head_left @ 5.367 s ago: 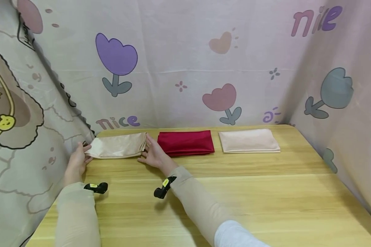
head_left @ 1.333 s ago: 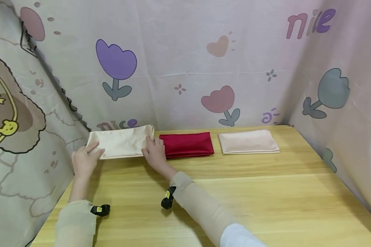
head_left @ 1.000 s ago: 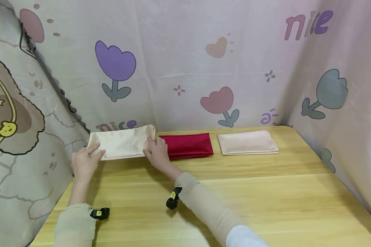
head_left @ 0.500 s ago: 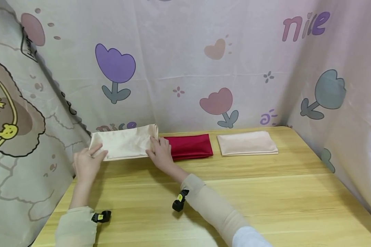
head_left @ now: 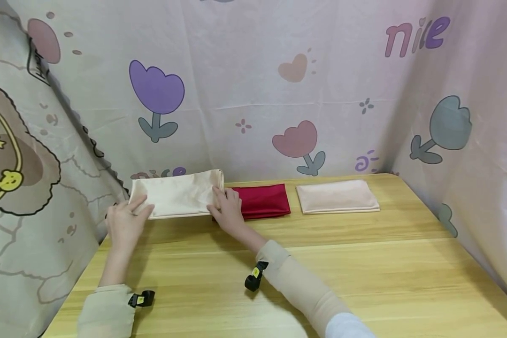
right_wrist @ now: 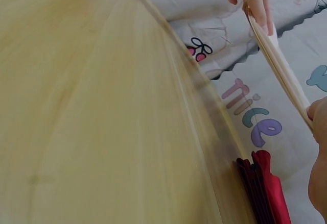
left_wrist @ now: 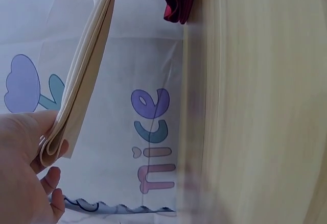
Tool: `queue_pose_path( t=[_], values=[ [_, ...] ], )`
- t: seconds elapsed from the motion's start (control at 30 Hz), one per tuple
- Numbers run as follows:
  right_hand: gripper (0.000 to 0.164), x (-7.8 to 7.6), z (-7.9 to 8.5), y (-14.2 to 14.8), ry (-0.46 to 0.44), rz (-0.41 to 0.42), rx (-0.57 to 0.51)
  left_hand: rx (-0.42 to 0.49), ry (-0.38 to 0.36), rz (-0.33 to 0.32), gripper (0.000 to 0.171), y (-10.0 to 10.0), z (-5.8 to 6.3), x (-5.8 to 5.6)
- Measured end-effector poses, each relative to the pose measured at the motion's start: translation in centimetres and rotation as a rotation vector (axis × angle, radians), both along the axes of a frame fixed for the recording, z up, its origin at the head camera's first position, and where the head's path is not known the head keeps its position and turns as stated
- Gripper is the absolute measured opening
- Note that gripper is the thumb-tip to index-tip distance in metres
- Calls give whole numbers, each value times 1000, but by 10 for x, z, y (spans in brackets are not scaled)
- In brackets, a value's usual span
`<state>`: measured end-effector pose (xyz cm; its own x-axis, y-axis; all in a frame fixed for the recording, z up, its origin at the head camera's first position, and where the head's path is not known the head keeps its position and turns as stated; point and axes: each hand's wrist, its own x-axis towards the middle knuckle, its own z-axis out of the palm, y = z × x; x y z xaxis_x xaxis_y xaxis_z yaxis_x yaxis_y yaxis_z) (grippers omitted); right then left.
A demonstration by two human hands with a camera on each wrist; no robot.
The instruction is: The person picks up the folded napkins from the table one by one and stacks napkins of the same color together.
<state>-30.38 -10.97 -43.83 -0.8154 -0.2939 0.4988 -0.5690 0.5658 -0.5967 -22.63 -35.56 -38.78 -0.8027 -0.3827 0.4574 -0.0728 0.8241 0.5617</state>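
The left grip (head_left: pixel 124 225) and the right grip (head_left: pixel 230 211) each pinch one end of the cream, satiny folded cloth (head_left: pixel 177 195), probably so that its layers do not separate. It is raised above the pale wooden table (head_left: pixel 194 291), near the dark red folded cloth (head_left: pixel 265 201).

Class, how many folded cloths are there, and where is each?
3. The cream cloth is held up between the left hand and right hand; the red cloth lies on the table, partly hidden; the pale pink cloth lies right of it.
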Motion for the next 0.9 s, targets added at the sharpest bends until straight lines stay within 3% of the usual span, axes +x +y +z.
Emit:
queue_pose_path(
  t=[0.3,0.6,0.9],
  values=[
    [58,-1,-1,16,1,28,-39,-77,71,-3,40,13,1,-2],
    [57,1,-5,29,49,58,-61,-81,64,-30,41,21,3,-1],
    [58,1,-8,43,79,47,-38,-29,53,-72,40,30,0,-4]
  ],
)
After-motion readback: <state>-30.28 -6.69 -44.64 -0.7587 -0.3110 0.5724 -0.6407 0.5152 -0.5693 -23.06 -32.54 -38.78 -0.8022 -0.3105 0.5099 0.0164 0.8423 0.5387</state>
